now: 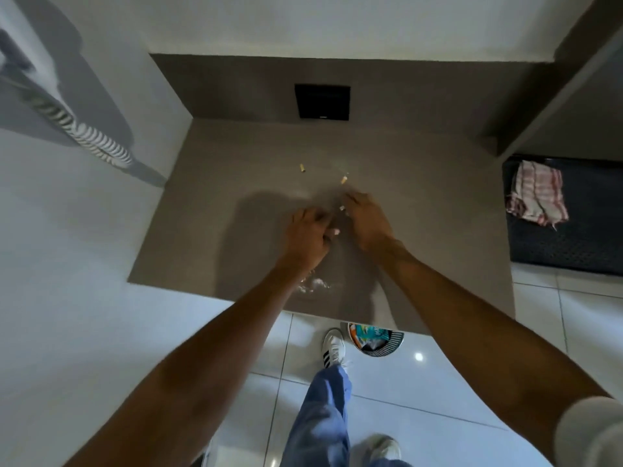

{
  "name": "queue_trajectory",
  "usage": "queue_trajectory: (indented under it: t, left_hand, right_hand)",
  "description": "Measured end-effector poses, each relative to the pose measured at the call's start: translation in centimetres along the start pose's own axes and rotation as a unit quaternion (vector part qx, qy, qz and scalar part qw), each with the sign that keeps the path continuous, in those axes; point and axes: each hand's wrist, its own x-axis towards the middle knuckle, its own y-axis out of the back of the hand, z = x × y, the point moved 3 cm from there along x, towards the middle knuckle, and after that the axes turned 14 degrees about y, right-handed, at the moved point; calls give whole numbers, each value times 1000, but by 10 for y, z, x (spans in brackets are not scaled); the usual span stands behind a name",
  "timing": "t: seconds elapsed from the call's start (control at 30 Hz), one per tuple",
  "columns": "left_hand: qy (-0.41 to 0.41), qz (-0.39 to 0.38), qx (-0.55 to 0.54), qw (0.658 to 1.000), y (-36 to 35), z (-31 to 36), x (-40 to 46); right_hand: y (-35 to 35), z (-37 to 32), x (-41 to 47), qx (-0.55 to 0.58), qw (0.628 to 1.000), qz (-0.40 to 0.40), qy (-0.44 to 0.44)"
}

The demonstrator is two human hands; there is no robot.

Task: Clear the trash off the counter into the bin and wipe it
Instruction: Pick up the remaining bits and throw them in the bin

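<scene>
I see my left hand [308, 235] curled loosely over the matte grey-brown counter [215, 183]; whether it grips anything I cannot tell. My right hand [365, 219] pinches a small pale scrap [342, 207]. Two stubby butts [302, 168] lie beyond the fingers — the bin [377, 338] stands below my right wrist on glossy white tiles.

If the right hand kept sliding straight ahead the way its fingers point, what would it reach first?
Most likely the small cigarette butt lying on the counter just beyond the right hand; past that, the line looks free up to the back wall, though depth is hard to judge.
</scene>
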Motion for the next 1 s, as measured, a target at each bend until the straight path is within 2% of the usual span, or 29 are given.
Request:
queue_trajectory:
  t: [0.1,0.17,0.3,0.37,0.47,0.53,0.63,0.7,0.9,1.0]
  left_hand:
    - [9,19,-62,998,-1,-8,7]
    - [0,21,-73,997,0,-11,15]
    - [-43,40,-77,995,5,-13,27]
    - [-16,73,-115,991,13,-22,41]
    - [74,45,-165,982,22,-36,77]
    - [37,18,-188,981,24,-39,89]
    - [-141,-55,-165,975,17,-39,74]
    - [-204,-68,-133,968,6,-45,61]
    - [-251,-4,-87,964,4,-32,68]
    - [-152,16,-113,982,12,-35,72]
  right_hand:
    - [0,14,18,-26,1000,-5,-13]
    - [5,14,28,-55,997,-32,32]
    - [23,10,48,-45,993,8,105]
    - [26,13,60,-32,992,11,124]
    - [24,16,72,-27,993,-6,115]
    - [22,18,74,-29,995,-10,99]
    - [22,18,76,-53,994,-29,88]
    - [22,18,76,-69,994,-30,80]
    - [22,20,69,-81,995,7,50]
    - [26,24,63,-69,996,33,38]
